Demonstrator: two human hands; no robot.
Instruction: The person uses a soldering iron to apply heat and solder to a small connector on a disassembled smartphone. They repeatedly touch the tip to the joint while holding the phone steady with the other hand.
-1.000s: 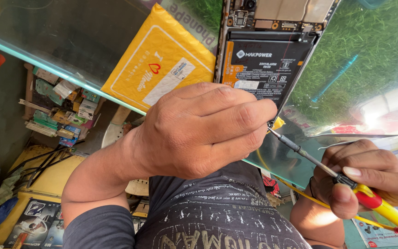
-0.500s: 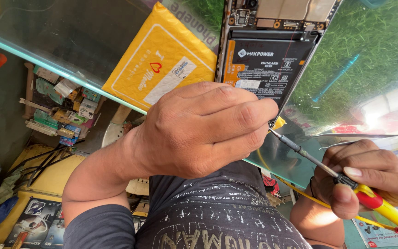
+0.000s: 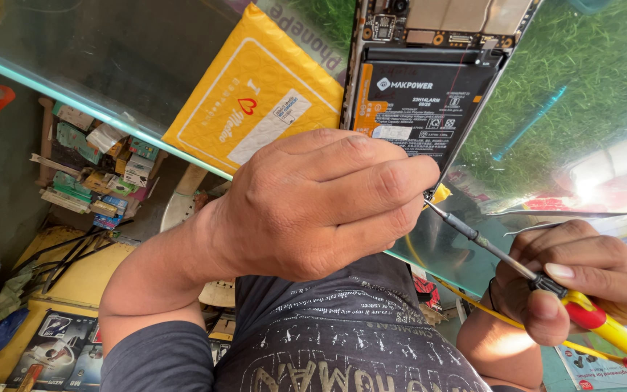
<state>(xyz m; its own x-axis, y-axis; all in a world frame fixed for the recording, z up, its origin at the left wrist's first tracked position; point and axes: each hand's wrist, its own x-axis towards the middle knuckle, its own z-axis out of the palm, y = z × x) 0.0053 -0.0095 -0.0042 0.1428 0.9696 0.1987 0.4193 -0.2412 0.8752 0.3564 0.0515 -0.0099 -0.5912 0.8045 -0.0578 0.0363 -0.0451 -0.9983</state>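
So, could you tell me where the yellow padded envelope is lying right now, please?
In the head view, the yellow padded envelope lies upper centre on the glass counter, just left of the opened phone, above the left hand.

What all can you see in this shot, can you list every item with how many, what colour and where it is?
opened phone: one, back cover off, black battery showing, top centre on the glass
padded envelope: one, yellow, left of the phone on the glass
glass counter: one, clear with a greenish edge, across the top
screwdriver: one, dark metal shaft, red and yellow handle, right, tip at the phone's lower edge
small boxes on shelves: many, mixed colours, below the glass at left
left hand: one, centre, resting over the phone's lower end
right hand: one, lower right, gripping the screwdriver
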